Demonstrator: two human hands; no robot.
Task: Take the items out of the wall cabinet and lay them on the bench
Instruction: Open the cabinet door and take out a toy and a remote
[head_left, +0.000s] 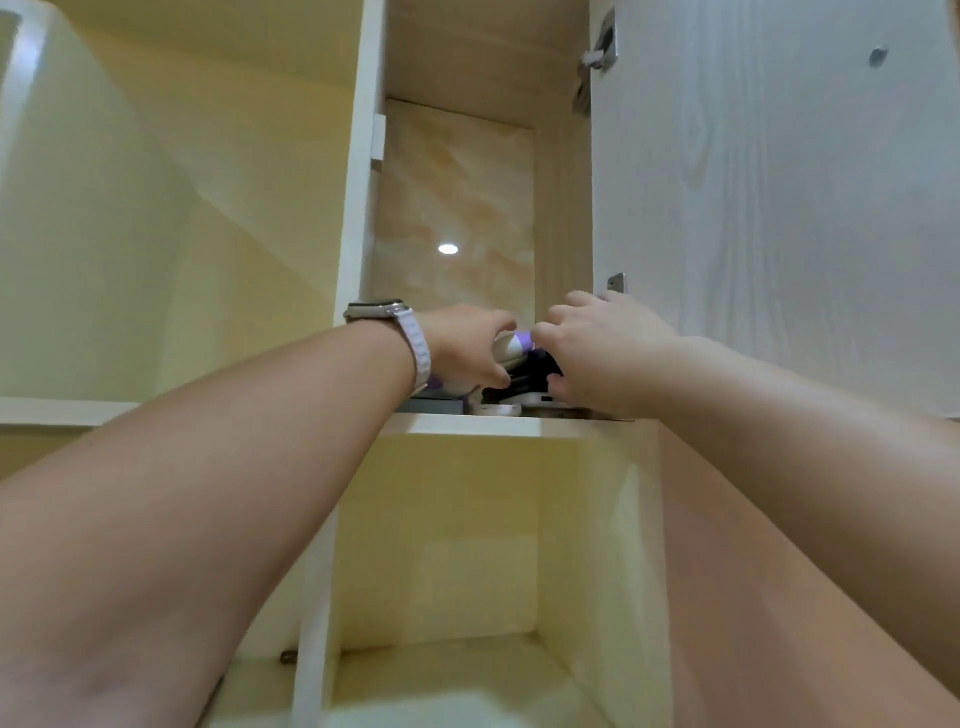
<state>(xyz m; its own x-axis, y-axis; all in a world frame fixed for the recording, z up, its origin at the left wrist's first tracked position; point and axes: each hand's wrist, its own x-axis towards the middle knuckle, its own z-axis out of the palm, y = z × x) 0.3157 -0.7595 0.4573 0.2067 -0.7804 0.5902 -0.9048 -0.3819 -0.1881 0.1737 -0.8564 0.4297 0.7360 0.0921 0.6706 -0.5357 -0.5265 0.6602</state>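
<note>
Now, mid-retrieval: the left hand (462, 343) grips a bottle (511, 351) in the cabinet (563, 208); at its three o'clock, the right hand (597, 353) curls round a black bundle (535, 371). Next, I judge, both must be lifted clear and lowered to the bench.

The open compartment (457, 208) is narrow, walled by a white divider (358, 208) on the left and the open door (779, 208) on the right. The door's lower hinge (617, 283) juts out just above the right hand (597, 348). Above the clutter the space is free. On the shelf (467, 425), the right hand and the left hand (467, 343), which grips a purple-and-white container (511, 348), fill the front. A black item (535, 371), a grey box (434, 405) and flat white pieces (498, 410) crowd the shelf between and beneath them.
</note>
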